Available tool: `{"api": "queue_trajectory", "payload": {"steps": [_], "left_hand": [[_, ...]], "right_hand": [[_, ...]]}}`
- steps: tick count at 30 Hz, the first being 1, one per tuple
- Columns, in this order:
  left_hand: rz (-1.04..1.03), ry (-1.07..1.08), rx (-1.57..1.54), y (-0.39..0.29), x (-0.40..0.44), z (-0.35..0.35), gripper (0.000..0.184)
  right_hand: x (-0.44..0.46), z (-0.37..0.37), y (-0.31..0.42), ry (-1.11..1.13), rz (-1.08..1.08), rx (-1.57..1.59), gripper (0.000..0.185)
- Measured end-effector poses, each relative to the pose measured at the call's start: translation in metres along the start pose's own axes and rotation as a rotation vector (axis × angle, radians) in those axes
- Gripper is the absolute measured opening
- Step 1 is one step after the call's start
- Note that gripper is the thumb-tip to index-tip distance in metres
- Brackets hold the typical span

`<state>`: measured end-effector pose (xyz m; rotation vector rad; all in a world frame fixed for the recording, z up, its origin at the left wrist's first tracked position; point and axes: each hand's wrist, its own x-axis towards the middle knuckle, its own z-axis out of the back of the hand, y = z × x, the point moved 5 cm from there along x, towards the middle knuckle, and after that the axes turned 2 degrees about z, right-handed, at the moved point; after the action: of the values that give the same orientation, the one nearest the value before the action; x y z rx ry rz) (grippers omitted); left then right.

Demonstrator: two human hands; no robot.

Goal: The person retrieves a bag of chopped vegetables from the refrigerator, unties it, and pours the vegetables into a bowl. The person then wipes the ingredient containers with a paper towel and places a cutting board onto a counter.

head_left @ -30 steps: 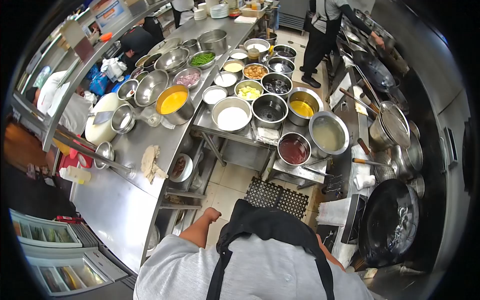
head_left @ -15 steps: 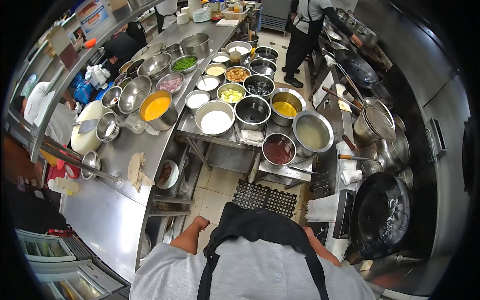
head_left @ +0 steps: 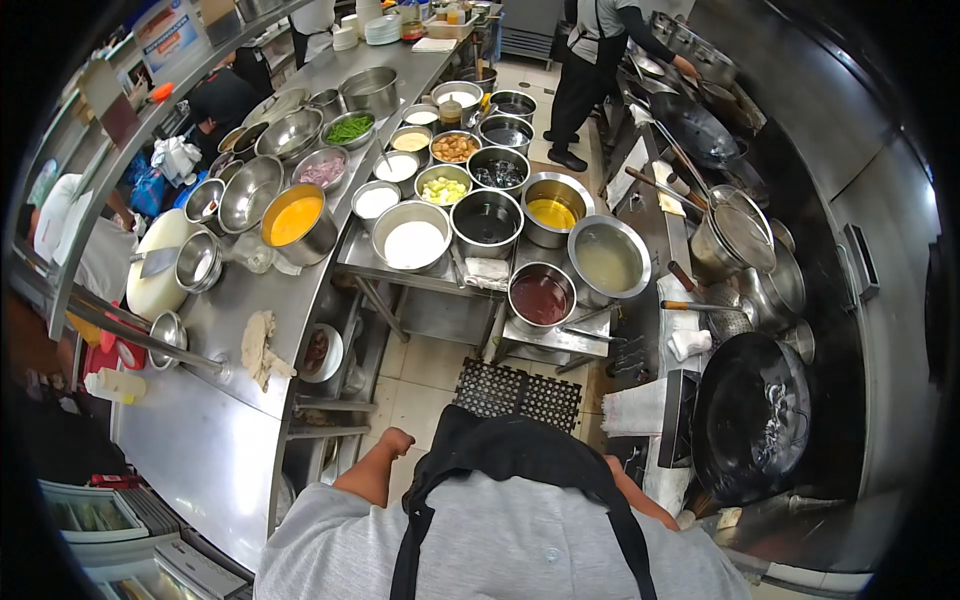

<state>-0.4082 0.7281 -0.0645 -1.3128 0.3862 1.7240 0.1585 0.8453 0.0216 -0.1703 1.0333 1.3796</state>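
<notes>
Glare whitens the steel counter (head_left: 200,455); the dark edges curve.

white plates (head_left: 382,30): stacked, far end | bowl of chopped greens (head_left: 349,129): beside bowl of pink pieces (head_left: 322,170) | co-worker (head_left: 588,80): standing by far wok (head_left: 697,130)

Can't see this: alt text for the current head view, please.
A person's left hand, seemingly empty, hangs over a kitchen aisle; the right hand is hard to make out. Ahead stand pots of liquid, with a co-worker beyond; a steel counter lies left, a black wok right.
</notes>
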Motion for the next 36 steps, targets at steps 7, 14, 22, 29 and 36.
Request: {"api": "queue_trajectory", "payload": {"steps": [7, 14, 22, 29, 36], "left_hand": [[0.034, -0.071, -0.135, 0.010, 0.024, -0.004, 0.052], [-0.049, -0.070, 0.160, -0.004, 0.004, 0.000, 0.029], [-0.133, -0.490, -0.340, -0.007, -0.046, 0.063, 0.036], [-0.108, -1.352, -0.846, 0.037, -0.212, 0.238, 0.025], [0.491, -1.645, -0.098, 0.149, -0.216, 0.316, 0.041]], "right_hand": [[0.011, -0.012, -0.021, 0.051, -0.030, -0.039, 0.043], [0.031, -0.026, -0.032, 0.042, 0.146, -0.123, 0.035], [0.058, -0.005, 0.033, 0.150, 0.017, -0.080, 0.036], [0.086, 0.002, 0.070, 0.177, 0.009, -0.092, 0.038], [0.119, -0.015, 0.136, 0.236, 0.620, -0.620, 0.040]]}}
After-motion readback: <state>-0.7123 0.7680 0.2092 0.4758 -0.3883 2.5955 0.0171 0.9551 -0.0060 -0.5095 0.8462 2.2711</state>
